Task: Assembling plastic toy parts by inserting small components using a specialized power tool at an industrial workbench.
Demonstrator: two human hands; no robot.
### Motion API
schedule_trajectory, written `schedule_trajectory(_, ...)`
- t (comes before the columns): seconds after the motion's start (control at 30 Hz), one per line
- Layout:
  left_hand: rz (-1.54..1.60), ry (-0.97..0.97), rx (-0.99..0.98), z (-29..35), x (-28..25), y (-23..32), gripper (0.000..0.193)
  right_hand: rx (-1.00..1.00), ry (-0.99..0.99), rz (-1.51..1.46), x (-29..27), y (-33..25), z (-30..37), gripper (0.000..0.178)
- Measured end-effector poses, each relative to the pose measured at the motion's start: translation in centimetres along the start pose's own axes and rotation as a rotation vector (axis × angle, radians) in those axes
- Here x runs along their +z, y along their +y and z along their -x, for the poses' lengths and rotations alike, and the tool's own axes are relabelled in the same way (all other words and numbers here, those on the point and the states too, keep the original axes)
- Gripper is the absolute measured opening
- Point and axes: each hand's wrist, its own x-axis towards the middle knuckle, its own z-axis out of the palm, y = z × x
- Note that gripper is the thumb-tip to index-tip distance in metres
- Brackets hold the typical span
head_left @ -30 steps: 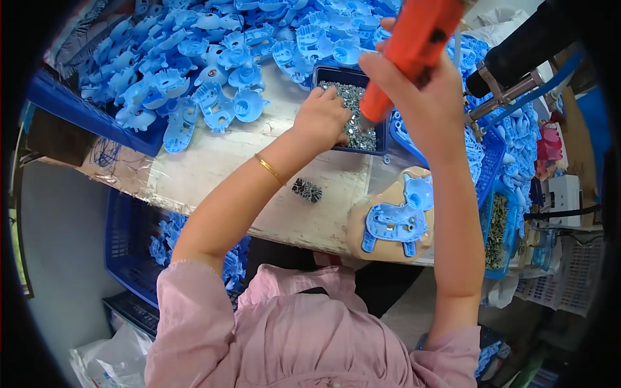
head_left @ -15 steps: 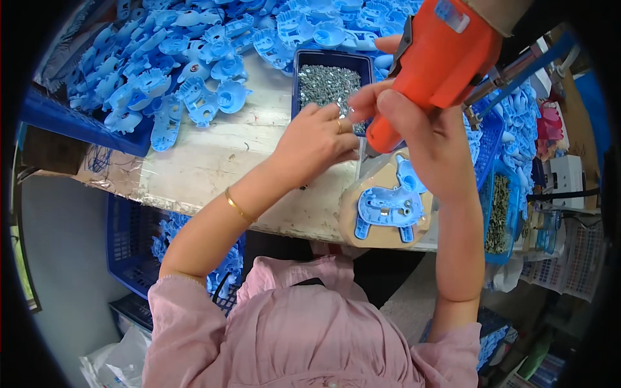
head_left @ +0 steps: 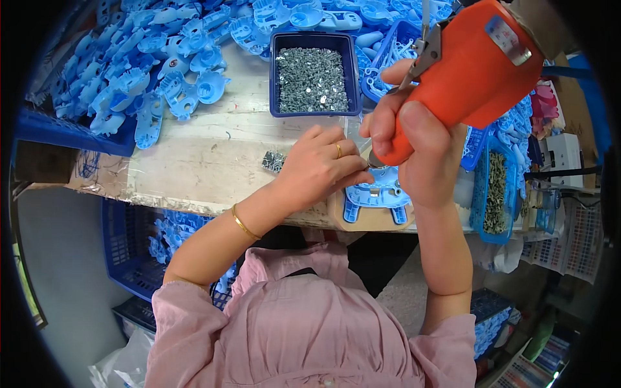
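Note:
My right hand is wrapped round an orange electric screwdriver, which hangs nose down. Its tip is over a light blue plastic shell, animal-shaped with two legs toward me, lying on a tan holding block. My left hand has its thumb and fingertips pinched together right beside the screwdriver's tip, above the shell's far part. What sits in that pinch is too small to make out. Both hands and the tool hide the shell's far end.
A dark blue tray of small metal screws stands beyond my left hand, and a small heap of screws lies beside that hand. Blue shells are piled far left. At right stands a light blue bin of brownish fasteners.
My left hand has left the screw tray and come nearer to the shell. The screwdriver's nose has lowered toward the shell, and the small heap of screws has come into sight.

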Motion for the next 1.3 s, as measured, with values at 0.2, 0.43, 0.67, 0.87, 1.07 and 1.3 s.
schedule_trajectory(0.2,0.114,-0.045,-0.110,0.8,0.1,1.1,0.032,0.038,-0.016,-0.061,-0.3,0.1,0.6,0.034)
schedule_trajectory(0.43,0.114,-0.282,-0.301,1.4,-0.2,2.6,0.081,0.140,0.019,-0.040,-1.2,2.3,2.3,0.029)
schedule_trajectory(0.67,0.106,-0.164,-0.285,1.8,0.8,2.9,0.072,0.120,0.064,-0.060,-1.4,4.1,2.6,0.026)
schedule_trajectory(0.87,0.081,-0.249,-0.311,2.0,0.6,3.1,0.077,0.124,0.049,-0.076,-1.5,4.5,3.1,0.024)
schedule_trajectory(1.07,0.057,-0.278,-0.322,2.2,0.6,3.1,0.081,0.061,0.080,-0.098,-0.9,5.3,3.5,0.014)
schedule_trajectory(1.3,0.051,-0.274,-0.321,2.0,0.6,3.1,0.085,0.051,0.054,0.010,-1.3,5.5,3.7,0.011)
